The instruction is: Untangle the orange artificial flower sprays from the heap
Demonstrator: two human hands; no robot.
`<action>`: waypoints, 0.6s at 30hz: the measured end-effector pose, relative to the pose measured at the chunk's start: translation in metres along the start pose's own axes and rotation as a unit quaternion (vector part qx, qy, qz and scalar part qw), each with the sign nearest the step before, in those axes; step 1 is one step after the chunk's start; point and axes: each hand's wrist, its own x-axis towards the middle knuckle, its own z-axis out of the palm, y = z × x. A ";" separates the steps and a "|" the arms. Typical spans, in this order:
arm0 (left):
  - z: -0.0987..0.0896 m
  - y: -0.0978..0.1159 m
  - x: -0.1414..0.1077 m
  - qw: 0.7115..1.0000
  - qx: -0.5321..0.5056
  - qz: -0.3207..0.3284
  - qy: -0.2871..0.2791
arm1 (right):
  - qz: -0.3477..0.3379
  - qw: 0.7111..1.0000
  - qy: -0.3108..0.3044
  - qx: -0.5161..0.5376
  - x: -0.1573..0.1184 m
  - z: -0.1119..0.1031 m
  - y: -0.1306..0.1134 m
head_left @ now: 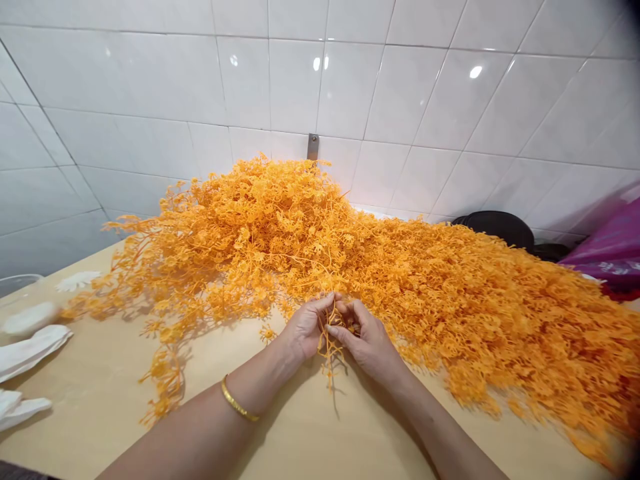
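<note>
My left hand [309, 328] and my right hand [369, 339] meet at the middle of the table, fingers pinched close together. Between them is an orange artificial flower stem [330, 357], its thin branching ends hanging below my fingers. Both hands grip it, thumbs and fingertips nearly touching. Just beyond my fingers lies a big heap of orange artificial flower sprays [280, 220], small-petalled and tangled. The upper part of the held stem blends into that heap, so where it ends I cannot tell. A gold bangle [237, 400] circles my left wrist.
The heap stretches along the right of the wooden table [280, 440]. White gloves [33, 353] and a white oval object [30, 319] lie at the left. Black round objects [495, 227] and a purple bag [605, 240] stand behind, right. A white tiled wall [280, 80] closes the back.
</note>
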 end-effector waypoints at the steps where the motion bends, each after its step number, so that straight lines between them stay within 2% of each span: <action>1: 0.002 -0.001 -0.001 1.000 0.002 0.004 0.005 | -0.012 0.999 0.005 -0.030 0.000 0.000 0.001; 5: 0.008 -0.001 -0.004 0.998 0.017 0.023 0.050 | -0.036 0.996 -0.004 -0.077 0.001 -0.002 0.000; 8: 0.010 0.002 -0.006 0.997 0.025 0.023 0.063 | -0.058 0.994 -0.022 -0.091 0.001 -0.004 -0.004; 14: 0.007 0.000 -0.006 0.997 0.074 0.009 0.004 | -0.062 0.988 -0.127 -0.054 -0.001 -0.014 -0.016; 18: 0.003 0.004 -0.005 0.994 0.095 -0.016 -0.050 | 0.014 0.975 -0.203 0.093 -0.006 -0.027 -0.021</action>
